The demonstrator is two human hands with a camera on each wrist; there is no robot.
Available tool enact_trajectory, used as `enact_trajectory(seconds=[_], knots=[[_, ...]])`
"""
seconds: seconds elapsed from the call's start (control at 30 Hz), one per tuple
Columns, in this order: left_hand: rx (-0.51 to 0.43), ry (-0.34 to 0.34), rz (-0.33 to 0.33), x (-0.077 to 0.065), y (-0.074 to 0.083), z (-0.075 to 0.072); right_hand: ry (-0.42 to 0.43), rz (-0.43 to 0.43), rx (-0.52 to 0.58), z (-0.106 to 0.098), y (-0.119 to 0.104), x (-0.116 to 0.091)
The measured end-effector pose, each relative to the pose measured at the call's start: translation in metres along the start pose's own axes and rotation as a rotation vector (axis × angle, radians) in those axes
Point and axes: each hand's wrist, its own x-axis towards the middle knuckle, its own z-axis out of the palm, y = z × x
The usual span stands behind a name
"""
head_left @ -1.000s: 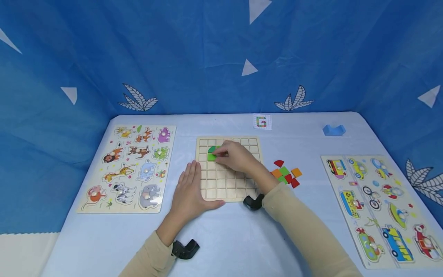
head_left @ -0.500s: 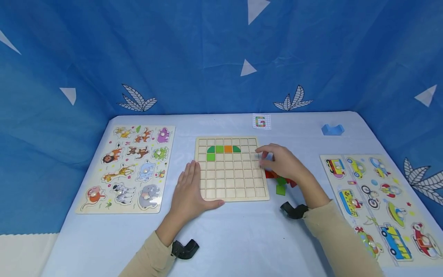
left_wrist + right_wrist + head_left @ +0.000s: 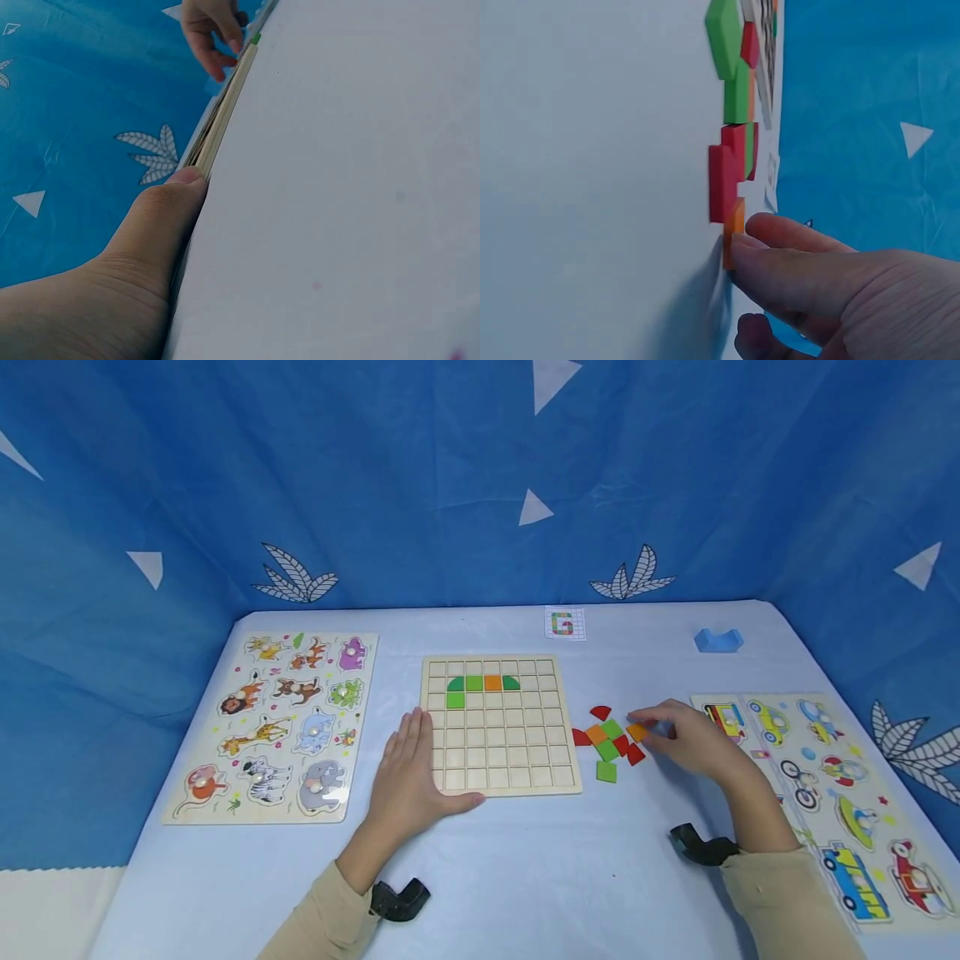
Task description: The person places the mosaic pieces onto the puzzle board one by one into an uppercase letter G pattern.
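A wooden grid board (image 3: 525,727) lies mid-table. Its upper left cells hold a short row of tiles: a dark green quarter-circle (image 3: 456,683), a light green square, an orange square (image 3: 492,682) and another dark green quarter-circle, with a green square (image 3: 455,700) below. My left hand (image 3: 408,772) rests straight-fingered along the board's left edge, thumb at its front edge. To the right of the loose tiles, my right hand (image 3: 686,737) pinches an orange square tile (image 3: 734,225) between thumb and fingers. Red quarter-circles (image 3: 635,754) and green squares (image 3: 607,772) lie beside it.
A pattern card (image 3: 565,623) with a letter G lies behind the board. An animal peg puzzle (image 3: 360,718) is at the left, a vehicle peg puzzle (image 3: 825,810) at the right, partly under the right forearm. A blue block (image 3: 717,642) sits at the back right.
My right hand has left the board, passed rightward over the loose tiles and taken hold of the orange square at their right side. The left hand has stayed in place.
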Motion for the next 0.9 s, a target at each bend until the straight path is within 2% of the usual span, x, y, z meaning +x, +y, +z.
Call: enact_trajectory(seconds=[0.33, 0.47, 0.7, 0.9], knots=[[-0.007, 0.003, 0.002, -0.001, 0.000, 0.000, 0.007, 0.078, 0.030, 0.003, 0.006, 0.003], [-0.011, -0.001, 0.002, -0.001, 0.000, -0.001, 0.037, 0.094, 0.065, 0.002, 0.005, 0.007], [-0.007, -0.006, -0.001, -0.001, 0.001, -0.002, 0.110, 0.069, 0.127, 0.005, -0.011, 0.024], [-0.006, -0.005, 0.004, -0.001, 0.001, -0.001, 0.095, -0.023, 0.202, 0.019, -0.040, 0.044]])
